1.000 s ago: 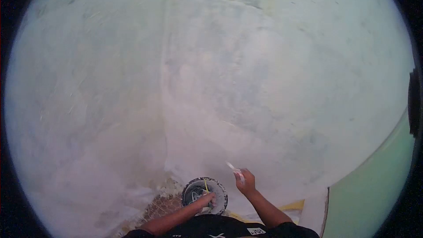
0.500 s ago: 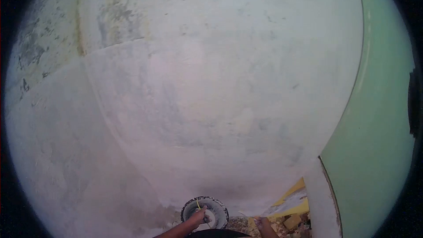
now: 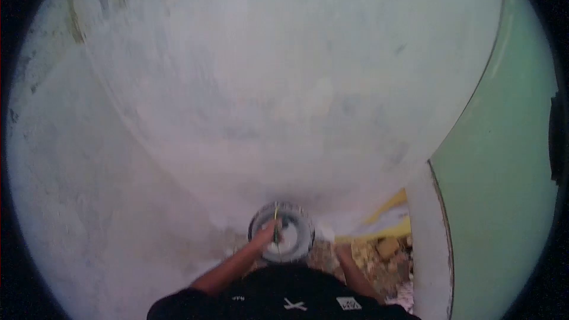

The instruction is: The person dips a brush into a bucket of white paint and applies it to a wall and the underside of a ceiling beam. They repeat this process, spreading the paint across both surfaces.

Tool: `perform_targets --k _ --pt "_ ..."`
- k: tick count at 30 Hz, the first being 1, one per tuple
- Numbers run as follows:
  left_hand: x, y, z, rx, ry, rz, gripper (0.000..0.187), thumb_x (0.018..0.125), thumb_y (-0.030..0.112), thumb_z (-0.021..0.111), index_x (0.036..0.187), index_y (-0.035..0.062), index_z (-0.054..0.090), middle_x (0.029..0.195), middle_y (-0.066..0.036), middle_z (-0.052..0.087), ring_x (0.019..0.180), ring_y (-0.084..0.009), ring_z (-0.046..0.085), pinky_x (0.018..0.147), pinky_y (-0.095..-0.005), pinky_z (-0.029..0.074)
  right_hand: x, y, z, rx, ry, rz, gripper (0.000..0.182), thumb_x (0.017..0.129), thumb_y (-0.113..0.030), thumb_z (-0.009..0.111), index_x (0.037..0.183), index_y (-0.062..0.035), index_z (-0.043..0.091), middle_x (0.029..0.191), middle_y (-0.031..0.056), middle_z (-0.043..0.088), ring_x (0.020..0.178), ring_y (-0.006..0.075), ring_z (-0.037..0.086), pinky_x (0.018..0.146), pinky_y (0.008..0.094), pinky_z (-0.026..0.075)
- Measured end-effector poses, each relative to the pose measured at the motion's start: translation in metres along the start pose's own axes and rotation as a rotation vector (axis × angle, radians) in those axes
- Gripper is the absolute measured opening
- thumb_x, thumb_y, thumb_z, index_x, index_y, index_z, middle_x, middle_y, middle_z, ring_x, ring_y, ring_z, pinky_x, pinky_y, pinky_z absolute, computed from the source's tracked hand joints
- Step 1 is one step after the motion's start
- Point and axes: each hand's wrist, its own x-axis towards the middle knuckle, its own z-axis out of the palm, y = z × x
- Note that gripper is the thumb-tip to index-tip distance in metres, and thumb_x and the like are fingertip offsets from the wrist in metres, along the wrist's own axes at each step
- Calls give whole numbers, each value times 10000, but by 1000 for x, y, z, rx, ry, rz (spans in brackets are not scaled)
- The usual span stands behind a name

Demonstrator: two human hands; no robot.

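Note:
A round bucket (image 3: 253, 240) with a paint-spattered rim stands out low in the view, with whitish material (image 3: 291, 237) inside. My left hand (image 3: 268, 232) is closed around the middle of its thin yellow-green handle (image 3: 276, 212), above the bucket's opening. To the right of the bucket, my right hand (image 3: 343, 252) is lowered, its fingers curled. A small pale, flat piece (image 3: 325, 233) shows just beyond those fingers. It looks held, but blur hides its kind.
A whitish, patchy wall (image 3: 284, 112) rises in front, meeting another wall (image 3: 118, 201) on the left. At right is a green surface (image 3: 498, 160). Rubble (image 3: 379, 261) and a yellow-and-white sheet (image 3: 388, 219) lie low at right.
The view has tipped downward, so the bucket and both hands appear higher and my black shirt shows. My left hand keeps its hold on the handle.

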Motion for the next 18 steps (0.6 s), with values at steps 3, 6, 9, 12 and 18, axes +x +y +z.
perform_targets --k 3,6,9,12,18 --pt "4 24 -13 174 1 104 508 1018 524 314 1060 95 581 870 -76 636 796 -213 617 786 -366 505 -15 -103 -17 -234 48 -117 388 888 -283 499 1061 42 621 1008 307 635 987 453 604 833 530 461" --pt "13 62 -17 -16 -43 56 377 1007 384 376 1077 64 564 880 -92 636 771 -225 618 790 -392 516 -13 -228 -40 -374 -241 -157 347 857 -271 504 989 14 651 956 300 639 941 488 598 803 534 473" --pt "-9 34 3 -76 -75 37 366 1013 353 360 1127 54 536 883 -110 635 785 -245 630 806 -407 518 -30 -245 -44 -518 -405 -291 310 810 -247 555 939 10 674 947 261 675 907 444 647 823 510 514" --pt "-8 35 2 -102 -157 82 331 946 245 390 1197 48 478 922 -129 638 837 -265 653 809 -399 528 -12 -244 14 -711 -435 -347 283 778 -212 597 918 18 684 923 243 688 851 427 671 768 504 542" --pt "1 13 1 -113 -203 159 322 931 210 439 1207 47 466 947 -122 639 854 -254 654 777 -357 527 29 -226 119 -883 -390 -645 175 789 -143 614 872 -23 712 870 199 695 808 339 705 697 428 572"
